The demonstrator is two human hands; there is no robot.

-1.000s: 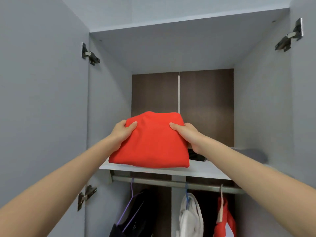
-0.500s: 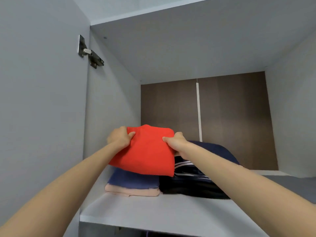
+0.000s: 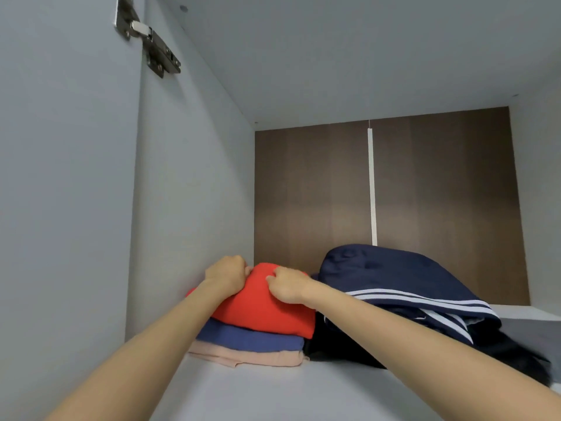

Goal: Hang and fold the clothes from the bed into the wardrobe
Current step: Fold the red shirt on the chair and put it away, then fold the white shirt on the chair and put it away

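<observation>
Shelf (image 3: pixel 273 390): open strip in front of the stack. Red folded garment (image 3: pixel 264 311) sits on blue garment (image 3: pixel 249 340) over pink garment (image 3: pixel 252 357), right edge against navy striped garment (image 3: pixel 394 278). Left hand (image 3: pixel 226 276) and right hand (image 3: pixel 290 285) both grip its far top edge, fingers curled. Left wall (image 3: pixel 188 208) just beside. Open height above, back panel (image 3: pixel 303 192) behind.

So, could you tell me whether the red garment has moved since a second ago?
Yes: from the front edge of the shelf, the red garment went deeper in, onto the blue garment by the left wall.
</observation>
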